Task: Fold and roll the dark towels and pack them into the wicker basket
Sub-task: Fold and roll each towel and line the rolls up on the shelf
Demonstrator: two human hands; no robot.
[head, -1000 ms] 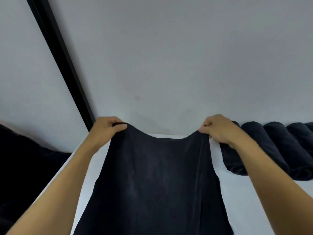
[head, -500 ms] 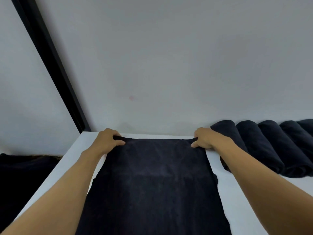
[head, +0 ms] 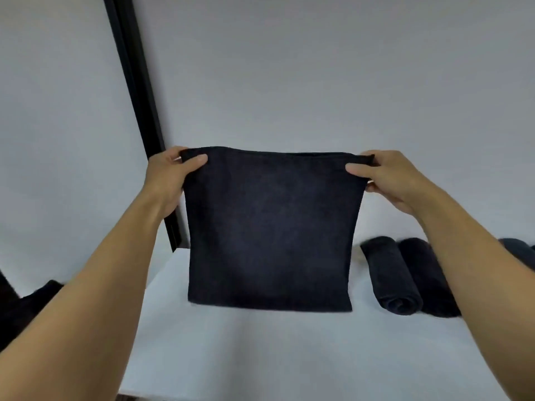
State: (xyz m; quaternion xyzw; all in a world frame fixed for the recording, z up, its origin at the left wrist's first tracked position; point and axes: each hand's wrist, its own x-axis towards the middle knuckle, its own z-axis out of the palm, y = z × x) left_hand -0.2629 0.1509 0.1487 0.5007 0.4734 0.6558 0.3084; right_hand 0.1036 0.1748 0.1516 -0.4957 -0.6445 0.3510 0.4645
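A dark towel, folded into a near square, hangs upright in the air over the white table. Its lower edge is level with the tabletop at the middle. My left hand pinches its top left corner, thumb on the near face. My right hand pinches the top right corner the same way. Rolled dark towels lie side by side on the table to the right, partly hidden by my right forearm. No wicker basket is in view.
A grey wall stands close behind the table. A black vertical bar runs down the wall at the left. A heap of dark cloth lies low beside the table's left edge.
The towel lay spread flat on the table with both hands at its far corners. Now it hangs folded and lifted off the table, and the view has tilted down.
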